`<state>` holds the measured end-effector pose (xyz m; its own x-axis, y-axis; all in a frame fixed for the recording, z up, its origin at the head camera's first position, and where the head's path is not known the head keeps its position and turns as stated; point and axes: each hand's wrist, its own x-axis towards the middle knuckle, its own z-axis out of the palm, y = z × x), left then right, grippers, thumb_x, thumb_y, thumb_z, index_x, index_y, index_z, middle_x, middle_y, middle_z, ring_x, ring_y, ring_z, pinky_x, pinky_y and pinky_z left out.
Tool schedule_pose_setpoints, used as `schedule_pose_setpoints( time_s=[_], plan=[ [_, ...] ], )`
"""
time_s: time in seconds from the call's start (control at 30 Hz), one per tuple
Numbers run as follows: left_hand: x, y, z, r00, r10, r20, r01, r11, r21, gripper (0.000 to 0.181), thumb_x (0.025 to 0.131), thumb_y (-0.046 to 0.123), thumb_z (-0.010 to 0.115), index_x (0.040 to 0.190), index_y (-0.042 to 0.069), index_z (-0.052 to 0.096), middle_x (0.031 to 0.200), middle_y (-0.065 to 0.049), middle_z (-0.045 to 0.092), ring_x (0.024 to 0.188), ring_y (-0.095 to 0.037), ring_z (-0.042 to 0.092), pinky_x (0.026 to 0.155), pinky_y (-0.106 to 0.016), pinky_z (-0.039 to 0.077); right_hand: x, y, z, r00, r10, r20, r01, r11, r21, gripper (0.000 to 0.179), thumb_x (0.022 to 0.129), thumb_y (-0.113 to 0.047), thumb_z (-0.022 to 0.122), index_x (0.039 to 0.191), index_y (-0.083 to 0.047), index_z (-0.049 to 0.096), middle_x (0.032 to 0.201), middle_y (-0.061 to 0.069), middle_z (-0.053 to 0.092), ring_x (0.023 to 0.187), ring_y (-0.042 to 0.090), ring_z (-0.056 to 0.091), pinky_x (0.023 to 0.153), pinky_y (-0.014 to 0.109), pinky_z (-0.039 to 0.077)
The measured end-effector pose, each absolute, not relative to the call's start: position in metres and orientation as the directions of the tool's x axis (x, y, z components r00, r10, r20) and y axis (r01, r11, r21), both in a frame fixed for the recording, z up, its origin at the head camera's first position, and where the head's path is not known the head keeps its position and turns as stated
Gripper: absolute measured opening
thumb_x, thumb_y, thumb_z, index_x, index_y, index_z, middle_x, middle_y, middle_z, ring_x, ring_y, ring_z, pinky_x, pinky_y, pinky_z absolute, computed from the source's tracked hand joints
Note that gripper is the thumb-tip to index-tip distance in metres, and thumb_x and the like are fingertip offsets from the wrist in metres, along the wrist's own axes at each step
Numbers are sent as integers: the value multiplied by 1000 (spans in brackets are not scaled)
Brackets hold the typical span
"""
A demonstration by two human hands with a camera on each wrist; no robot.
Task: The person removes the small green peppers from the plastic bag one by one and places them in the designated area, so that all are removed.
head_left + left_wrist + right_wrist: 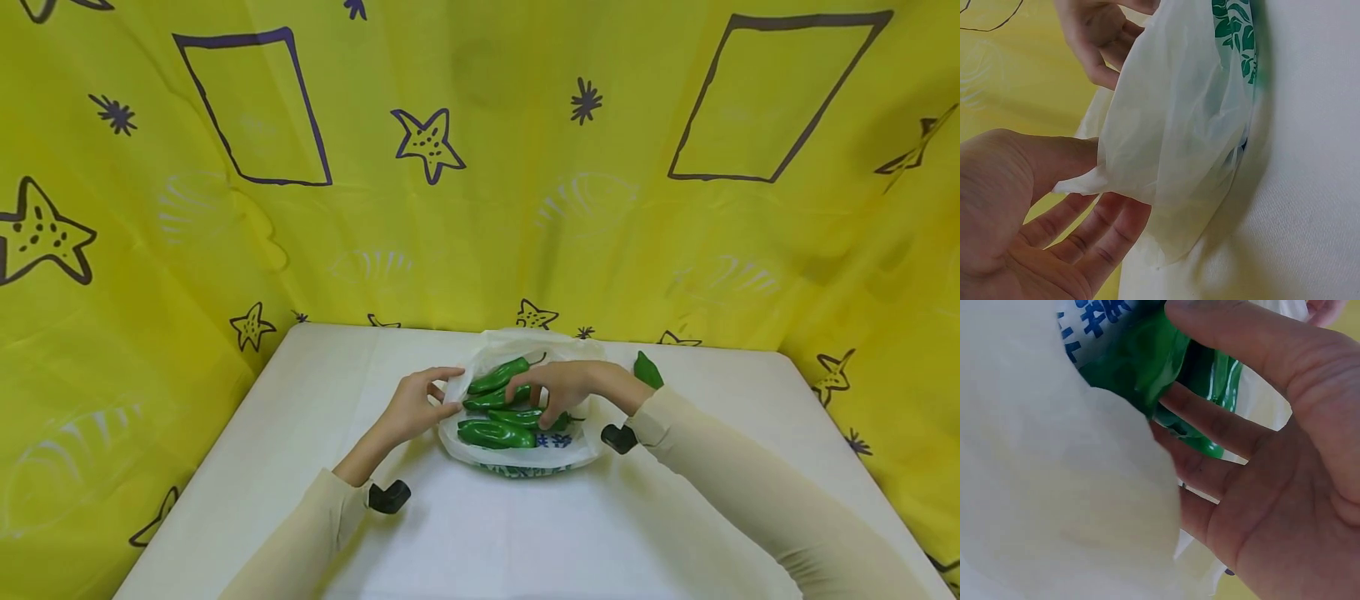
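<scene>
A white plastic bag (525,457) with green leaf print and blue characters lies with its mouth wide. Several long green peppers (495,434) lie inside it, roughly side by side. My left hand (415,406) holds the bag's left rim; in the left wrist view the thumb is above the thin edge and the fingers are below. My right hand (558,386) reaches over the peppers from the right. In the right wrist view, its thumb and curled fingers are around a green pepper (1154,359). The bag's side hides part of those fingers.
Another green pepper (647,370) lies outside the bag at the back right, partly behind the right forearm. The white tabletop (480,533) extends around the bag. A yellow curtain (480,225) with drawn stars hangs along the back and both sides.
</scene>
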<state>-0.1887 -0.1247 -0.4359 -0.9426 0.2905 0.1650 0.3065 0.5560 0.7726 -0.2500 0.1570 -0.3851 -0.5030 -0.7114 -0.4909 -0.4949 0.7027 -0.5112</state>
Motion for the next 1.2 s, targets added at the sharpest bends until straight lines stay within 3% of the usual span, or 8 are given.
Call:
schedule_pose_setpoints(
  time_s=[0.4,0.77,1.2],
  plan=[
    [-189,-125,-437,-944,286,167,306,558,771,53,83,4,84,133,8,69,129,-12,69,81,-13,63,63,-24,49,-249,158,-394,-479,-739,-473,-546,673,-499,56,89,-2,78,135,-27,58,130,8,62,112,27,63,93,44,53],
    [-188,-124,-435,-946,278,169,300,549,780,53,82,2,84,133,8,69,128,-15,68,81,-13,64,61,-24,50,-248,159,-392,-478,-757,-445,-557,653,-513,46,90,0,76,128,-24,65,136,6,60,124,28,59,97,44,52],
    [-188,-123,-436,-947,281,157,295,560,774,53,83,3,84,133,9,69,130,-13,68,82,-14,64,61,-24,50,-248,161,-391,-490,-753,-440,-555,659,-508,46,90,-1,77,129,-23,68,130,9,63,116,28,62,92,43,54]
  ],
)
